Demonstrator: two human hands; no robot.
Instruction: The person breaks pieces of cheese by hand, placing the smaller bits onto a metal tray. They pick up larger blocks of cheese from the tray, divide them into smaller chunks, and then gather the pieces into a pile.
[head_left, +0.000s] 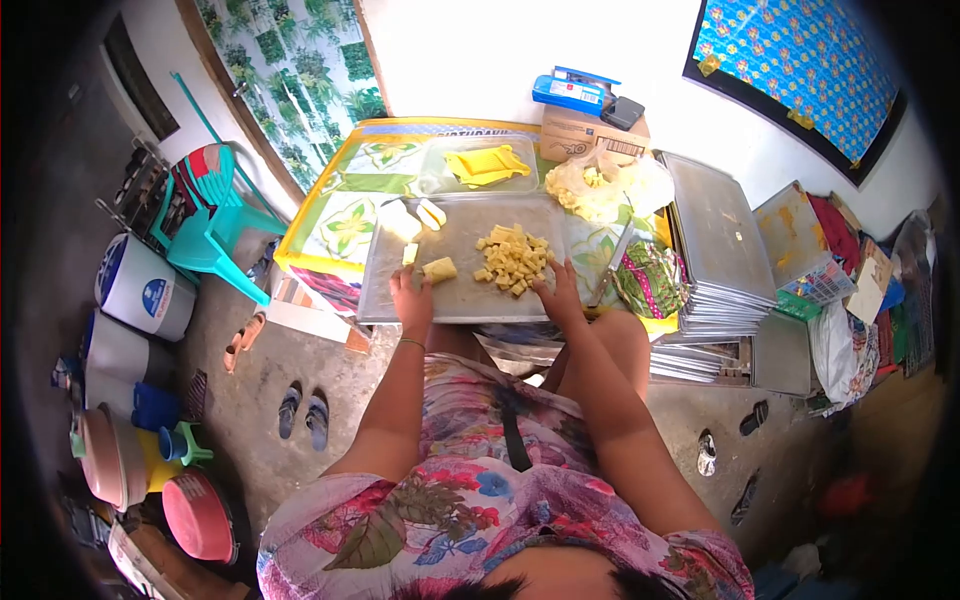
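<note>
A flat metal baking tray (480,300) lies on the table in front of me. On its right half sits a heap of small pale-yellow cubes (513,258), of a food I cannot name. My left hand (411,300) rests at the tray's front left, fingers stretched out, beside a larger yellow chunk (439,269). A small yellow piece (409,254) lies just beyond its fingertips. My right hand (560,297) is at the front right edge with fingers apart, next to the cubes. White pieces (400,221) lie at the tray's back left. Neither hand appears to hold anything.
A knife (615,258) lies right of the tray, by a green patterned cloth (648,278). Behind stand a clear container (432,180) with a yellow packet, a plastic bag (640,185) of yellow pieces and a cardboard box (590,138). Stacked metal trays (715,220) rise at right.
</note>
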